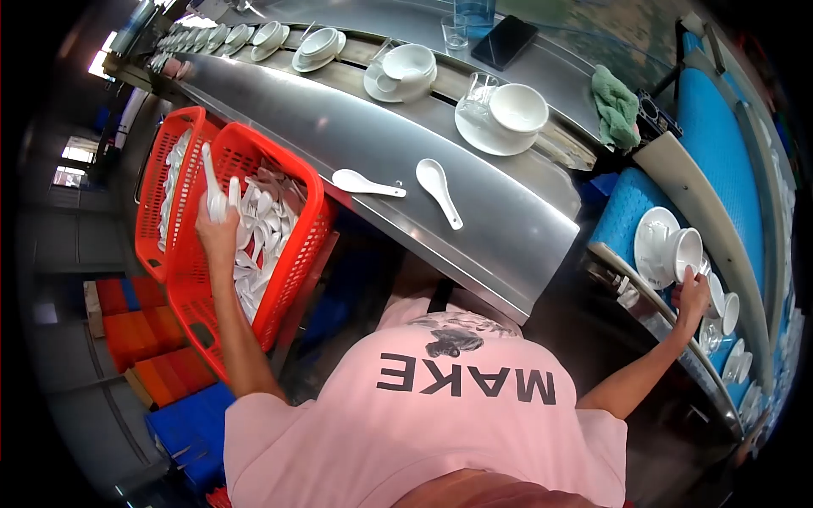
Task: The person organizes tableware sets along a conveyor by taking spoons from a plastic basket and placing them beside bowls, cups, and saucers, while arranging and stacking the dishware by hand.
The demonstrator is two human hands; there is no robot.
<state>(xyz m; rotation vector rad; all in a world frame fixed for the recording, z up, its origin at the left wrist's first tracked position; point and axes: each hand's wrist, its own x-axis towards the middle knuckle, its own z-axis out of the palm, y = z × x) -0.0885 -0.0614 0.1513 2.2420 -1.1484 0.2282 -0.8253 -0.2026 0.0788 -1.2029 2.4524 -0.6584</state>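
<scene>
My left hand (218, 222) is closed around white spoons (213, 182) above a red basket (318, 199) that holds many white spoons (267, 212). On the right, my right hand (693, 292) has its fingers on the rim of a white bowl (683, 252), beside a white plate (654, 241) on the blue belt (622, 212). Two white spoons lie on the steel table: one (366, 183) near the basket, the other (438, 191) farther right.
Along the far conveyor stand sets of plates, bowls and glasses, the nearest with a bowl (518, 108). Behind are a black phone (505, 42), a glass (455, 34) and a green cloth (615, 106). A second red basket (152, 203) stands far left.
</scene>
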